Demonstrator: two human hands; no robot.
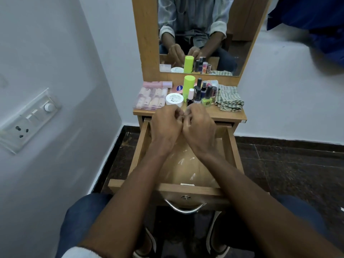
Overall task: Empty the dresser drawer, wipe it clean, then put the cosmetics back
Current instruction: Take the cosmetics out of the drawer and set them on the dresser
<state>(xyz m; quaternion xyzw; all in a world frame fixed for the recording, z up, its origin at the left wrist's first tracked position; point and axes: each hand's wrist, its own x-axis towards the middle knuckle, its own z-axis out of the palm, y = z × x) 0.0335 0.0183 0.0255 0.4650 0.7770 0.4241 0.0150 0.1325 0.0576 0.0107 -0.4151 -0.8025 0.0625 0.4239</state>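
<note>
A wooden dresser drawer (233, 155) stands pulled out, lined with clear plastic sheeting (186, 164). Above its back half the left hand (167, 125) and right hand (199, 127) meet with fingers curled, knuckles nearly touching; whether they hold anything cannot be told. On the wooden worktop (230, 116) behind them stand a tall lime-green cylinder (188, 86), a white round jar (174, 99), a clear plastic case of pale tubes (151, 98), dark-capped nail polish bottles (202, 94) and a folded striped green cloth (229, 98). A mirror (195, 34) reflects the person's arms.
</note>
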